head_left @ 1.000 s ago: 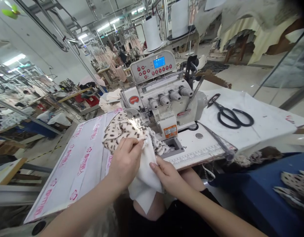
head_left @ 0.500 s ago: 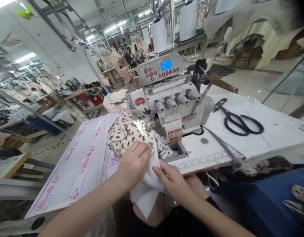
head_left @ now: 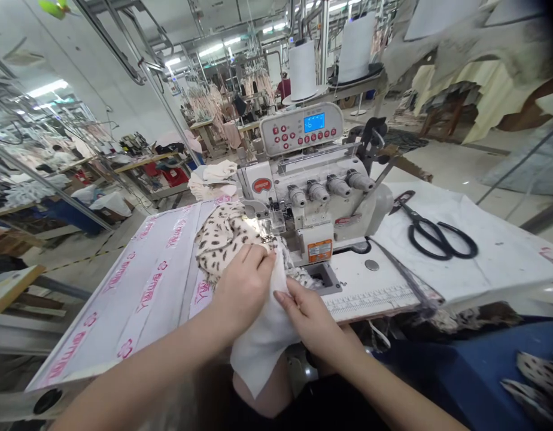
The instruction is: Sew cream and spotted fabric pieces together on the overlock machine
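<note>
A spotted plush fabric [head_left: 220, 236], cream with dark marks, lies bunched under the lit needle area of the overlock sewing machine [head_left: 321, 191]. A white fabric piece [head_left: 263, 338] is laid against its edge and hangs down over the table's front. My left hand [head_left: 246, 287] is closed, pinching the layered fabric edge just in front of the presser foot. Slightly lower and to the right, my right hand [head_left: 306, 311] grips the white fabric's edge between thumb and fingers. The fingertips of my left hand are partly hidden in the folds.
Black-handled scissors [head_left: 438, 233] lie on the right of the table. Thread cones [head_left: 302, 70] stand behind the machine. Pale cloth [head_left: 213, 179] is piled at the back left. A blue bin [head_left: 474, 371] with spotted scraps stands at lower right.
The camera view has shifted slightly. My right hand has moved a little up and closer to my left hand, still on the white fabric. Both hands keep their hold.
</note>
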`<state>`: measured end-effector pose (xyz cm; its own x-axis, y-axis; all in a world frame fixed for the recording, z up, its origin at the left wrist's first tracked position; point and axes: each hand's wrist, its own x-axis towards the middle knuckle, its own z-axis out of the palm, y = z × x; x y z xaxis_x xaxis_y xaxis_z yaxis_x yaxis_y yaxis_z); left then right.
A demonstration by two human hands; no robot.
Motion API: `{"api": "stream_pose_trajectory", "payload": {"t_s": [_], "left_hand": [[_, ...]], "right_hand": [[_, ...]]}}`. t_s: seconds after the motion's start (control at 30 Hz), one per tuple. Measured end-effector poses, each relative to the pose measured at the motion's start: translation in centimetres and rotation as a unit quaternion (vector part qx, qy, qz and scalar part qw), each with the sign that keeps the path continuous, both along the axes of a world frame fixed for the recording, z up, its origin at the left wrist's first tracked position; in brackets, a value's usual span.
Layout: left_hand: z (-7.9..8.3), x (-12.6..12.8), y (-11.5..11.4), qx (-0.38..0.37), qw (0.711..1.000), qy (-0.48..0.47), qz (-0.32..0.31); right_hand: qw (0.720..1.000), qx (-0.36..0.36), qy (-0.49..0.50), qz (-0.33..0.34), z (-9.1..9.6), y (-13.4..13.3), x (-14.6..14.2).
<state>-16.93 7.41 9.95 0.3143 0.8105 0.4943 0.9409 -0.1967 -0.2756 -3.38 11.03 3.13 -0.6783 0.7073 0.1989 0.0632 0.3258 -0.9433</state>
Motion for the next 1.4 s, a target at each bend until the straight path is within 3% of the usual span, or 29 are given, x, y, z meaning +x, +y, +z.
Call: {"api": "stream_pose_trajectory", "payload": {"t_s": [0.2,0.37,0.57,0.67,0.8,0.9,1.0,1.1,1.2,1.33,1.4], "left_hand": [[-0.7,1.3,-0.5,0.041,0.998,-0.048,0.028],[-0.6,0.8,0.2,0.020,0.999,-0.030,0.015],[0.1,0.4,1.6,-0.026,0.998,-0.002,0.056],[0.1,0.6,1.2,-0.035,0.997,-0.049,0.037],[-2.0,0.9,-2.2,0.041,0.987,-0.155,0.017],[-4.9,0.0,-5.5,0.119,0.965,-0.217,0.092],[-7.2,-1.8,-7.7,0.123,0.950,-0.250,0.139],[-7.9,-3.6,-8.8,0.079,0.960,-0.240,0.121],[-6.8,-4.2,-9.6,0.062,0.967,-0.230,0.094],[-2.8,-2.2,-11.1,0.098,0.951,-0.272,0.108],[-0.8,-0.4,-11.8,0.065,0.943,-0.310,0.105]], "right_hand": [[1.000,0.009,-0.016,-0.011,-0.1,-0.6,0.3],[0.999,0.019,-0.025,-0.012,0.1,-0.1,0.1],[0.998,0.046,-0.032,-0.030,0.5,1.4,-0.7],[0.998,0.040,-0.013,-0.035,0.6,1.8,-0.8],[0.999,-0.025,0.035,-0.006,0.4,1.9,-0.3],[0.995,-0.087,0.048,0.020,0.1,1.5,0.1],[0.988,-0.138,0.056,0.040,0.0,1.0,0.3],[0.975,-0.201,0.072,0.066,-0.3,0.4,0.2],[0.964,-0.241,0.078,0.082,-0.7,-0.2,0.2],[0.963,-0.250,0.061,0.083,-0.1,-1.2,-1.1],[0.967,-0.230,0.071,0.087,0.7,-1.8,-2.8]]}}
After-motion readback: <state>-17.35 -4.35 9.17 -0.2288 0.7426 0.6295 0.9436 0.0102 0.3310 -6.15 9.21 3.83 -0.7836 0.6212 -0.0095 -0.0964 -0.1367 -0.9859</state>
